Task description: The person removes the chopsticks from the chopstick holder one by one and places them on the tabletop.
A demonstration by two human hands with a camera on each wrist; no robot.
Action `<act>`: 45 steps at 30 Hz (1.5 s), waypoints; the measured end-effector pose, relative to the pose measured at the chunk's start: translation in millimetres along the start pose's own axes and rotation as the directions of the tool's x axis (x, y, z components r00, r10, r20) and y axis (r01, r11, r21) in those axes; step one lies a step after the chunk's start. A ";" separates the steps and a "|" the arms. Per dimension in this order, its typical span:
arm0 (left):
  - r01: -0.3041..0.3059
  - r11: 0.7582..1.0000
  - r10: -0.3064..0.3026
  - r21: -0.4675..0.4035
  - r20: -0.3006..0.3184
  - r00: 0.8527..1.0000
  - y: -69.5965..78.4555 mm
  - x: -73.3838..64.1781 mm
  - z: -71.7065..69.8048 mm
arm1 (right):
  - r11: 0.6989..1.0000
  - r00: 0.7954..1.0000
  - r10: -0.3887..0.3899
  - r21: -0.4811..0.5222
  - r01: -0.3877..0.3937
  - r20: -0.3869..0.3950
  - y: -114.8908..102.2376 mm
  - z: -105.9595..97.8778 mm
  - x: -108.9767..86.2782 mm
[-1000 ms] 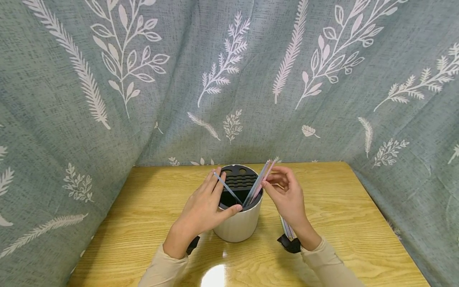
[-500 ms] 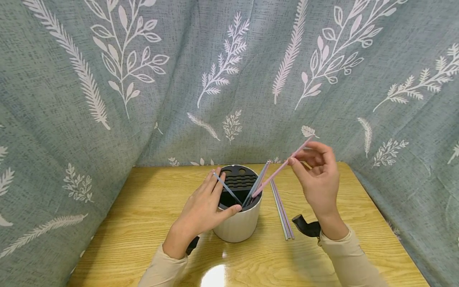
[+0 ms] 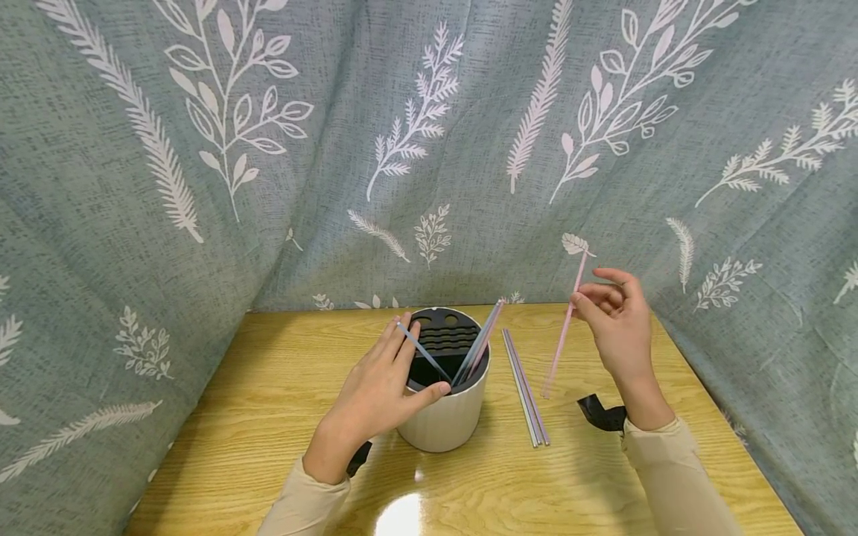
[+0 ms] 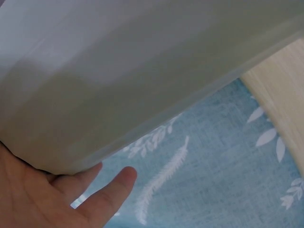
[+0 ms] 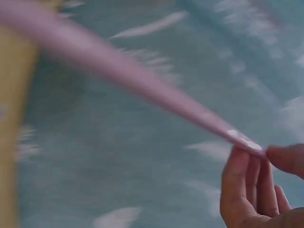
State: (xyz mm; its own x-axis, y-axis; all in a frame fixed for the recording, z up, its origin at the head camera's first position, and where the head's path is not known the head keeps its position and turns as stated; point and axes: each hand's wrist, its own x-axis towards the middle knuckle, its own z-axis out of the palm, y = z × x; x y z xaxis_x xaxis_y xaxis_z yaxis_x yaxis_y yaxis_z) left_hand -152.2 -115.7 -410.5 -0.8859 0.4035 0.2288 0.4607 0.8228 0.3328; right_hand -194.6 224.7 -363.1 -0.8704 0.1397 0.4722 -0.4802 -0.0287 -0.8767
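Observation:
My right hand [image 3: 620, 324] pinches a pink straw [image 3: 565, 333] between thumb and fingertips, raised over the right side of the table. The straw slants, its lower end pointing down and left; in the right wrist view it runs up leftward from the fingertips. My left hand [image 3: 375, 387] rests with extended fingers along the left rim of a round white holder [image 3: 441, 424] with a black slotted top [image 3: 450, 339]. One blue straw [image 3: 422, 348] leans left in its opening, across the left fingers. Several blue and pink straws [image 3: 477, 342] lean right. The holder's wall fills much of the left wrist view.
Several straws [image 3: 525, 387] lie side by side on the wooden table [image 3: 281, 417], right of the holder. A blue-grey leaf-patterned cloth [image 3: 322, 149] hangs behind the table and along both sides. Black wrist-camera mounts show at both wrists.
My right hand has drawn the pink straw out of the holder and moved right with it, turning it steeper. The straws on the table are uncovered. The left hand stays in place.

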 end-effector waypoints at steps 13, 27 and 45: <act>-0.013 1.000 0.013 0.016 -0.013 1.000 0.6 0.2 -0.5 | 0.801 0.849 0.519 -0.407 -0.439 0.105 136.2 -26.8 12.5; -0.010 1.000 0.010 0.006 0.002 1.000 0.8 1.6 0.2 | 0.675 0.774 0.625 -0.569 -0.470 0.103 180.7 -9.0 7.6; -0.001 1.000 0.001 -0.001 0.005 1.000 0.5 0.9 -0.4 | 0.660 0.750 0.652 -0.571 -0.488 0.113 185.6 -1.3 3.2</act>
State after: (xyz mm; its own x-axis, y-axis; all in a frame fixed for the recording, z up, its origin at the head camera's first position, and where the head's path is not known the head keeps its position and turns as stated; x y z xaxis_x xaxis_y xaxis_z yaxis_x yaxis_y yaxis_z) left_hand -152.7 -115.0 -409.8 -0.8858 0.4064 0.2241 0.4615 0.8222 0.3332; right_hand -286.4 221.1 -524.5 -0.9780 -0.0258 -0.2071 0.1699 0.4775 -0.8620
